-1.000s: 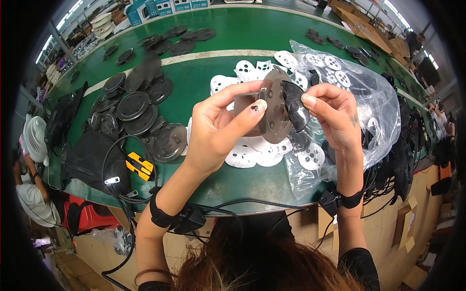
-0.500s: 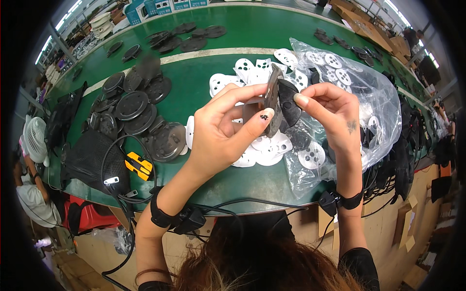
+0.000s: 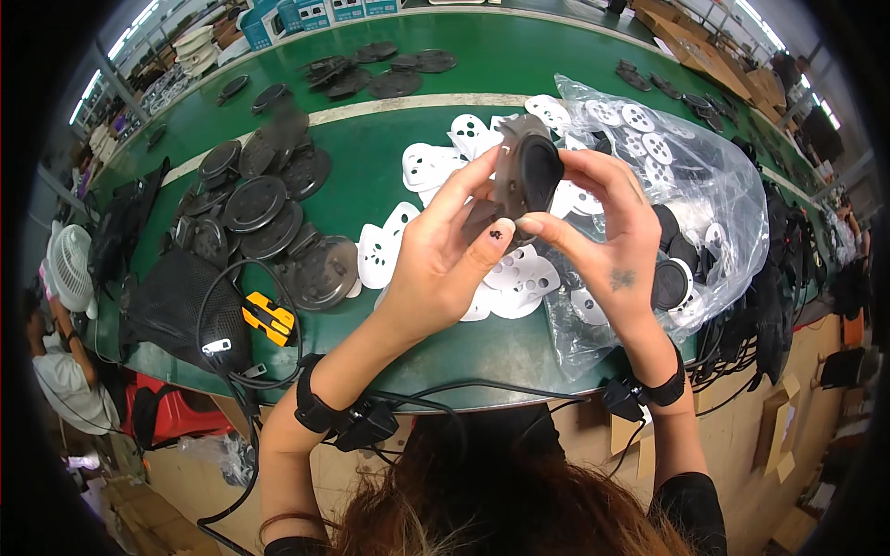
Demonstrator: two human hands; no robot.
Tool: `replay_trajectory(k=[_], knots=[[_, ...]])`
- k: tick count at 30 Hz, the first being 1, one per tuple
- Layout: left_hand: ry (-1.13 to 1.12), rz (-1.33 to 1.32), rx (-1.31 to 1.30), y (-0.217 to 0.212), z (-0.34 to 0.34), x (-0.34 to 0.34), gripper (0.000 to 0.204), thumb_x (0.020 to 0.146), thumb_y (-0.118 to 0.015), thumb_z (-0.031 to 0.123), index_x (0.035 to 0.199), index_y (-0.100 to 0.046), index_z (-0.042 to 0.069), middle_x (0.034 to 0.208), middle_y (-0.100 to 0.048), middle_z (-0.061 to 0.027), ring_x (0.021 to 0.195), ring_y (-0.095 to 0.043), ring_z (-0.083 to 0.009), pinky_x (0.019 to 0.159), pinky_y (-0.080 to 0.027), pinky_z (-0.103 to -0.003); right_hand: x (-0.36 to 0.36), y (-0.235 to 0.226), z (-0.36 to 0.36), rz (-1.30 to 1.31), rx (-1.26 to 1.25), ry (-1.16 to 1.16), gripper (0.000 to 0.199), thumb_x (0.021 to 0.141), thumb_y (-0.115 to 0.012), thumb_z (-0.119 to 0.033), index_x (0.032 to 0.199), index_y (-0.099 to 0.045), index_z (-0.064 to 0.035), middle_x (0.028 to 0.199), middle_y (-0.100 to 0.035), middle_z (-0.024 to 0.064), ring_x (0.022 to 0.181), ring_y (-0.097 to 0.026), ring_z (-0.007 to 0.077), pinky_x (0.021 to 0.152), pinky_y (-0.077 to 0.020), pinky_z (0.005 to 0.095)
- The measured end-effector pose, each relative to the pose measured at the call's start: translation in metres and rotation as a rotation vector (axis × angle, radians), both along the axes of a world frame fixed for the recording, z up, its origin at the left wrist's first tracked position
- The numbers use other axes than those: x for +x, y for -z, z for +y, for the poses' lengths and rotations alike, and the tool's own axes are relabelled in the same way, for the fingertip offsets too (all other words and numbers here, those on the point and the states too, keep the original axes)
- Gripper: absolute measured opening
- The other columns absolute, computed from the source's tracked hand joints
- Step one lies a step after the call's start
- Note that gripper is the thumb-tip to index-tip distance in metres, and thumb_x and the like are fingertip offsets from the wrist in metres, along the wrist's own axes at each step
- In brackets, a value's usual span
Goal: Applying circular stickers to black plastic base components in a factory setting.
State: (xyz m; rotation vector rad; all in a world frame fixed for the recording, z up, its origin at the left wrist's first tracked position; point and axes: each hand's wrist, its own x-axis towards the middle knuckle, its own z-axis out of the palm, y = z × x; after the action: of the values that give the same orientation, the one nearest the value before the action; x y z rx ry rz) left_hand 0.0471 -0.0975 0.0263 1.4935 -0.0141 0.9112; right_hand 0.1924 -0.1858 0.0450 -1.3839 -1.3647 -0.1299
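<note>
My left hand (image 3: pixel 431 264) grips the edge of a dark, smoky round plastic disc (image 3: pixel 512 167), held on edge above the table. Against the disc's right face lies a black round pad (image 3: pixel 539 174). My right hand (image 3: pixel 612 227) curls around the pad, thumb at its lower edge and fingers at the top. White die-cut discs with holes (image 3: pixel 524 283) are scattered on the green table below. A clear plastic bag (image 3: pixel 732 185) beside my right hand contains more white discs and black pads.
A pile of dark round discs (image 3: pixel 255 204) lies on the left. Nearer are a black mesh pouch (image 3: pixel 181 301) and a yellow-and-black object (image 3: pixel 269 318). Cables (image 3: pixel 482 384) run along the table's front edge to my wrist straps. More dark discs (image 3: pixel 394 83) sit across the table.
The black pad, previously angled away from the disc in my right fingertips, now rests against it. My right hand has closed in around it, and the disc has turned to show its right face.
</note>
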Motion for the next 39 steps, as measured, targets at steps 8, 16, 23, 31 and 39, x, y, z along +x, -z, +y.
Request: replay_trajectory(k=[8, 16, 23, 31, 39], knots=[[0.074, -0.010, -0.379, -0.010, -0.005, 0.003, 0.051, 0.086, -0.050, 0.008, 0.131, -0.029, -0.006, 0.121, -0.044, -0.0136, 0.104, -0.051, -0.0171, 0.085, -0.046, -0.030, -0.006, -0.006, -0.003, -0.344, -0.002, 0.182, 0.060, 0.058, -0.080, -0.030, 0.105, -0.055, -0.0025, 0.101, -0.055, 0.0100, 0.103, -0.048, 0.0277, 0.085, -0.0406, 0.0390], [0.105, 0.092, -0.323, -0.002, 0.004, 0.003, 0.047, 0.082, -0.055, 0.009, 0.123, -0.040, -0.006, 0.110, -0.053, -0.0112, 0.096, -0.054, -0.0141, 0.078, -0.047, -0.025, 0.009, -0.012, -0.004, 0.811, -0.270, -0.483, 0.039, 0.085, -0.058, -0.012, 0.119, -0.040, -0.0049, 0.095, -0.061, 0.0093, 0.083, -0.058, 0.0099, 0.072, -0.0462, 0.0211], [0.185, 0.263, -0.550, -0.008, 0.011, -0.006, 0.042, 0.088, -0.050, 0.019, 0.124, -0.034, 0.005, 0.113, -0.048, -0.0120, 0.101, -0.052, -0.0201, 0.076, -0.052, -0.034, 0.033, -0.016, 0.003, 0.843, -0.578, -0.584, 0.033, 0.085, -0.057, -0.013, 0.115, -0.047, -0.0061, 0.078, -0.059, 0.0029, 0.045, -0.049, 0.0051, 0.038, -0.0416, 0.0192], [-0.110, 0.287, -0.518, 0.001, 0.023, 0.002, 0.040, 0.089, -0.046, 0.026, 0.123, -0.032, 0.008, 0.113, -0.042, -0.0140, 0.101, -0.053, -0.0252, 0.072, -0.052, -0.038, 0.119, -0.006, 0.080, 0.898, -0.145, -0.244, 0.043, 0.086, -0.059, -0.022, 0.115, -0.043, 0.0045, 0.093, -0.056, 0.0150, 0.081, -0.062, 0.0203, 0.077, -0.0518, 0.0312], [-0.367, 0.535, 0.149, 0.012, 0.036, -0.005, 0.025, 0.077, -0.055, 0.006, 0.102, -0.053, 0.008, 0.083, -0.052, -0.0022, 0.058, -0.041, -0.0039, 0.047, -0.035, -0.021, 0.080, 0.011, 0.066, 0.097, -0.460, 0.006, 0.033, 0.080, -0.059, -0.020, 0.108, -0.053, -0.0025, 0.093, -0.060, 0.0151, 0.082, -0.060, 0.0222, 0.071, -0.0477, 0.0329]])
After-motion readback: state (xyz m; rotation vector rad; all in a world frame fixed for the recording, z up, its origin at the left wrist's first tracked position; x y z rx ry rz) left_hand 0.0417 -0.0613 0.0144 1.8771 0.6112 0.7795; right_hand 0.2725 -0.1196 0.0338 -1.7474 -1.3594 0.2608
